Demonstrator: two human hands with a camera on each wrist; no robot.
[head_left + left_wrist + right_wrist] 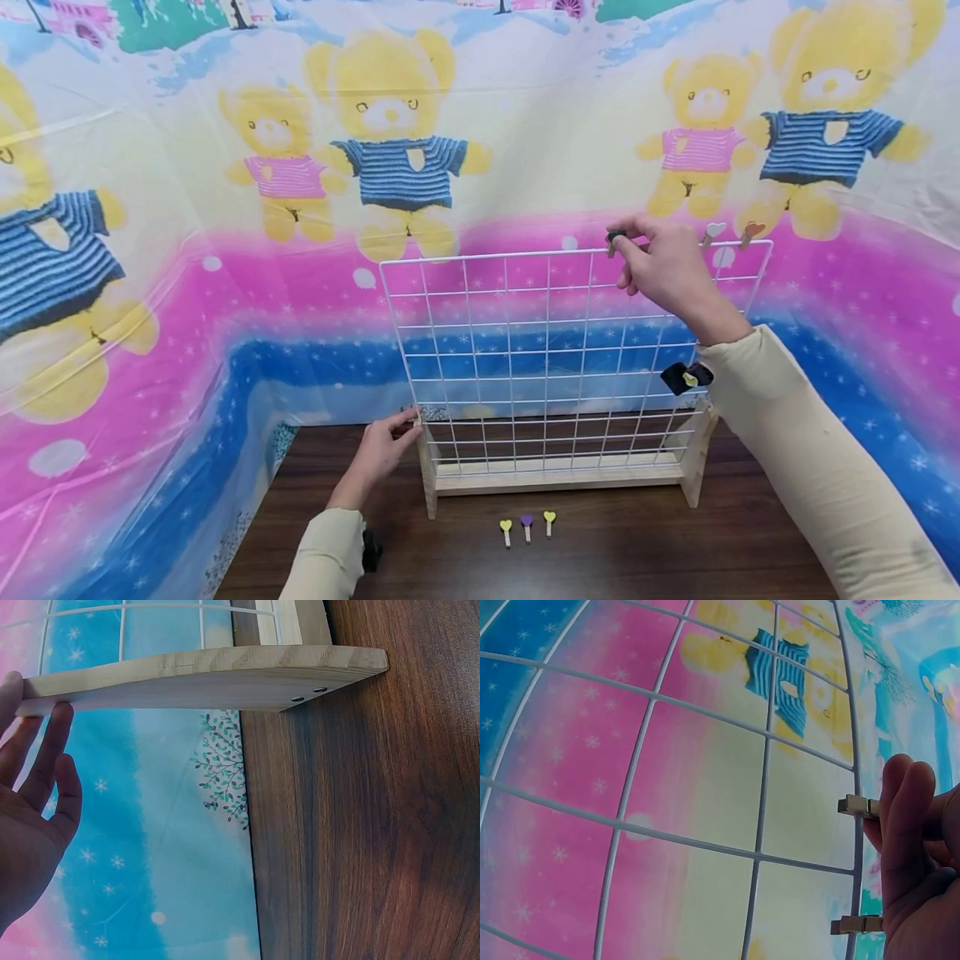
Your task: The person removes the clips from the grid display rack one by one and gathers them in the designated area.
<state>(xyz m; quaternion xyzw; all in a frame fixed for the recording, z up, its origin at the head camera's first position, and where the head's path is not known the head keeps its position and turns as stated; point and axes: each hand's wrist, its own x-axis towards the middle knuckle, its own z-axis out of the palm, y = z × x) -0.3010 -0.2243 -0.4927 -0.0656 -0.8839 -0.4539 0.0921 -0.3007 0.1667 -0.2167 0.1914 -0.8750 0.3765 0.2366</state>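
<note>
My right hand (667,262) pinches a small clothespin with a dark green heart (616,237) at the top wire of a white wire grid (547,333). In the right wrist view, the wooden jaws of this clothespin (853,805) reach the edge wire, with a second clothespin (857,925) clipped on that wire below. My left hand (382,454) grips the upper end of the grid's left wooden side support (427,467), thumb on one face and fingers on the other (54,754). Clothespins with a white heart (716,230) and an orange-red heart (753,231) sit on the top wire farther right.
On the dark wooden table (622,550), in front of the stand's base bar (555,482), lie a yellow-heart clothespin (506,532), a purple-heart one (527,527) and another yellow-heart one (550,522). A bear-printed cloth (525,167) hangs behind.
</note>
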